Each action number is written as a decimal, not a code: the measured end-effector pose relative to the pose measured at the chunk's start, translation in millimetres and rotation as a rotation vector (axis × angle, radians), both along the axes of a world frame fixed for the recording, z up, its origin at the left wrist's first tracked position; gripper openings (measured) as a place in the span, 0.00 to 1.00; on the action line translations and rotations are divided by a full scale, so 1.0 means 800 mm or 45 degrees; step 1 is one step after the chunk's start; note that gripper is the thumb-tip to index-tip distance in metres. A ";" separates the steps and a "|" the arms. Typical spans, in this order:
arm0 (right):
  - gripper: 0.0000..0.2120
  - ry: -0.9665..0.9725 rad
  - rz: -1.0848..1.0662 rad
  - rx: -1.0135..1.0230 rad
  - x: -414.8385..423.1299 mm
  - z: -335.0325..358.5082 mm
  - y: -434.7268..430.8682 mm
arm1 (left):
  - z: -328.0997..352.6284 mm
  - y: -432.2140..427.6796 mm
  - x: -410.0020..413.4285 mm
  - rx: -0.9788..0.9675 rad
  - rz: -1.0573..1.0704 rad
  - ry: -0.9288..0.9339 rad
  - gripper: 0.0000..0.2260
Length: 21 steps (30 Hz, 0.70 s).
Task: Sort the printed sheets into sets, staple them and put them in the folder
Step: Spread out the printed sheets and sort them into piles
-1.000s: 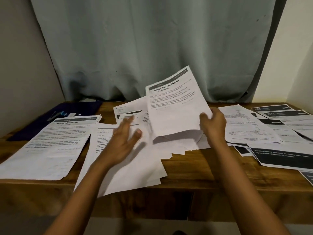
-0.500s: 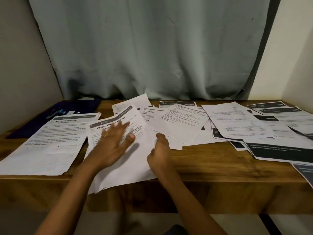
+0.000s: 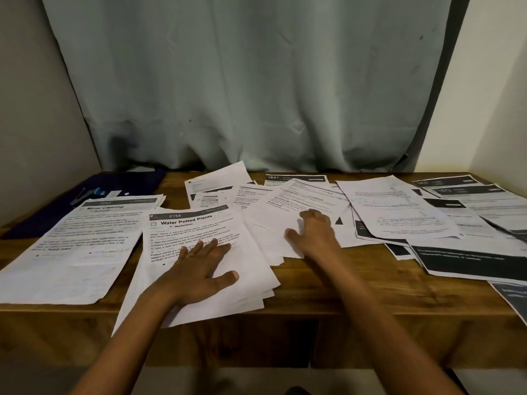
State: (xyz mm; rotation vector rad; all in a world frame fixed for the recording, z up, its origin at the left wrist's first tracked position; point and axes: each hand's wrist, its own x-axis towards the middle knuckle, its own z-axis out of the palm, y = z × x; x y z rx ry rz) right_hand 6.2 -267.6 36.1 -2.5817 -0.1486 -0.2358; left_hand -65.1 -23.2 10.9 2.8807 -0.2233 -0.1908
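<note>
Left grip (image 3: 199, 269) flat, palm down, fingers spread, right grip (image 3: 313, 235) further forward, fingers curled

"Water Potted Plants" set (image 3: 196, 223): white sheets, dark header band numbered 2758, face up, unevenly fanned, near centre, near corner hanging over the table (image 3: 328, 292) edge
"Mirror Cleaning" set (image 3: 85, 240): face up, on the left just beside it, edges roughly squared
Loose sheets (image 3: 302, 198): overlapping, skewed, centre to far side, one headed 2641
Right spread (image 3: 399, 212): overlapping sheets, several with black blocks, reaching the right edge
Folder (image 3: 137, 181): dark purple, flat, far left, near edge covered by the Mirror Cleaning sheets
</note>
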 end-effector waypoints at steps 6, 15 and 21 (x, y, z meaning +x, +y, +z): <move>0.31 0.264 0.190 -0.222 0.024 -0.001 -0.035 | 0.015 0.000 0.007 -0.013 -0.020 0.112 0.44; 0.26 0.119 0.200 -0.178 0.029 -0.009 -0.037 | 0.035 -0.002 0.006 -0.088 -0.005 0.174 0.38; 0.09 -0.133 0.187 0.005 0.034 -0.017 -0.039 | 0.035 -0.002 0.005 -0.137 -0.004 0.137 0.34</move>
